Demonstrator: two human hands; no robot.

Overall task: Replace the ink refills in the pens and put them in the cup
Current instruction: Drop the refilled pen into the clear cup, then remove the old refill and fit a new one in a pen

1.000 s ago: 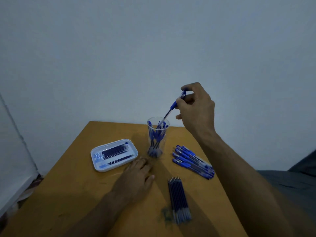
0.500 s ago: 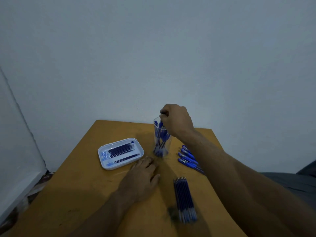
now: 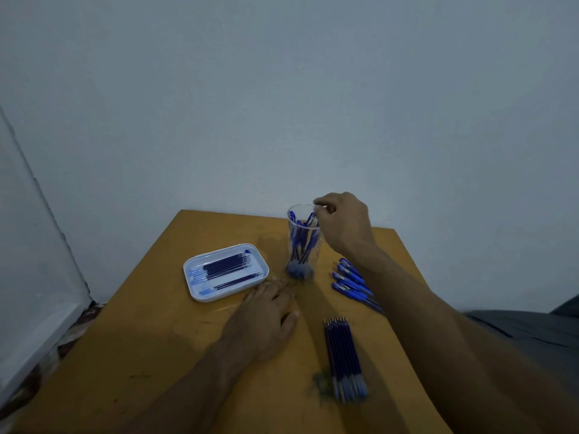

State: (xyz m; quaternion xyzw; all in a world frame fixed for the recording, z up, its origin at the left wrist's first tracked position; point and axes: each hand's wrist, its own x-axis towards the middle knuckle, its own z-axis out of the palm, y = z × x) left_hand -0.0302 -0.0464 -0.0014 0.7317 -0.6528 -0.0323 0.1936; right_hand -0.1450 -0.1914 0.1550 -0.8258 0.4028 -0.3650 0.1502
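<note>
Since a second ago the right hand (image 3: pixel 344 225) has come down to the cup (image 3: pixel 303 242) rim, fingers curled, perhaps pinching a pen (image 3: pixel 310 219) just beneath. Left hand (image 3: pixel 266 311) lies flat.

No readable text, labels, brands, numbers or signs anywhere. Pens too small and blurred for any print to show.
</note>
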